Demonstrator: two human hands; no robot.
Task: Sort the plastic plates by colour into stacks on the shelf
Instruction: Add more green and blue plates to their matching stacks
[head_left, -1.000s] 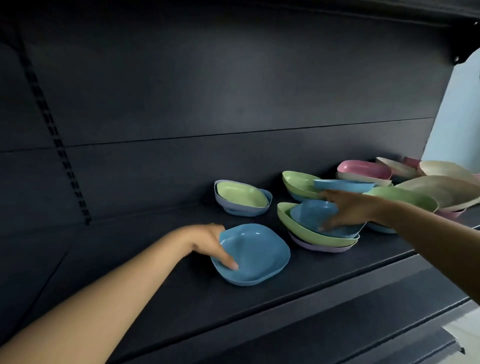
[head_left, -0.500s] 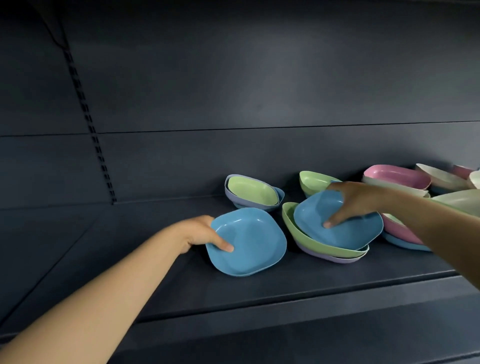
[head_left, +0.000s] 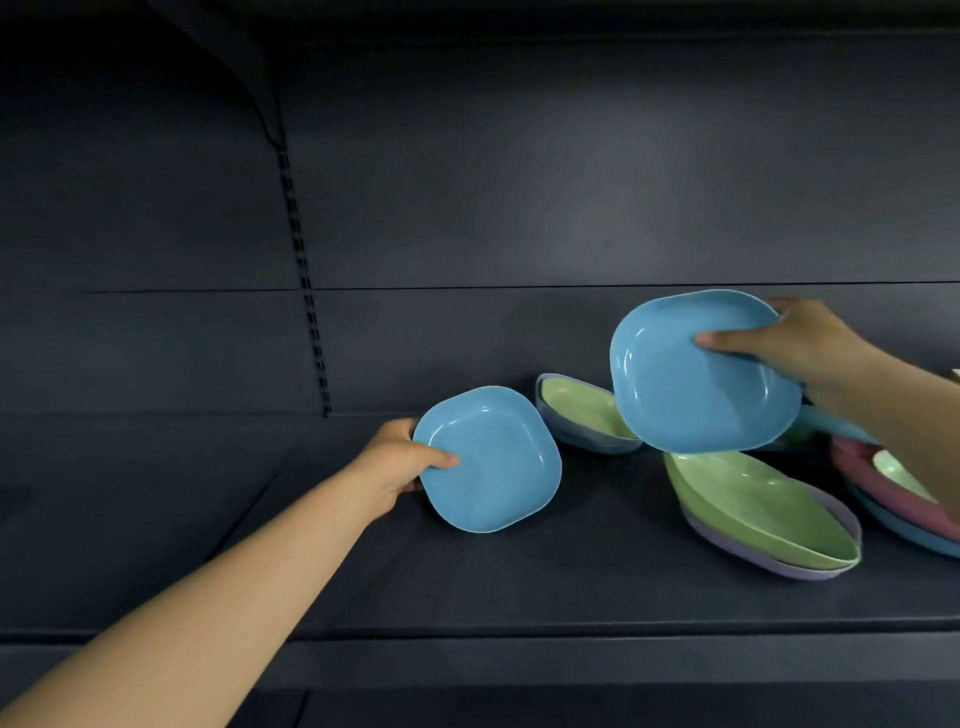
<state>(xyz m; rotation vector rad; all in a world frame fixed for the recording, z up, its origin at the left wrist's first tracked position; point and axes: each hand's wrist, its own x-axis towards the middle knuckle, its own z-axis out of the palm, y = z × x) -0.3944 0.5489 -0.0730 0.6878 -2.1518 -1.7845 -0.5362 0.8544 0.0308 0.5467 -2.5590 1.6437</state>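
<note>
A blue plate (head_left: 491, 460) lies on the dark shelf (head_left: 519, 582) left of centre. My left hand (head_left: 402, 457) grips its left rim, thumb on the inside. My right hand (head_left: 795, 345) holds a second blue plate (head_left: 701, 374) in the air, tilted toward me, thumb inside and fingers behind the rim. Below it a green plate (head_left: 758, 506) rests in a lilac plate (head_left: 810, 569). Behind the two blue plates, another green plate (head_left: 584, 408) sits in a bluish-lilac one.
At the right edge a dark pink plate (head_left: 883, 483) lies over a blue one, with a pale green plate inside it, partly hidden by my right arm. A slotted upright (head_left: 306, 291) runs down the back panel. The shelf's front lip (head_left: 519, 631) crosses low.
My right hand has lifted the blue plate off the green and lilac pair into the air. My left hand still holds the other blue plate on the shelf.
</note>
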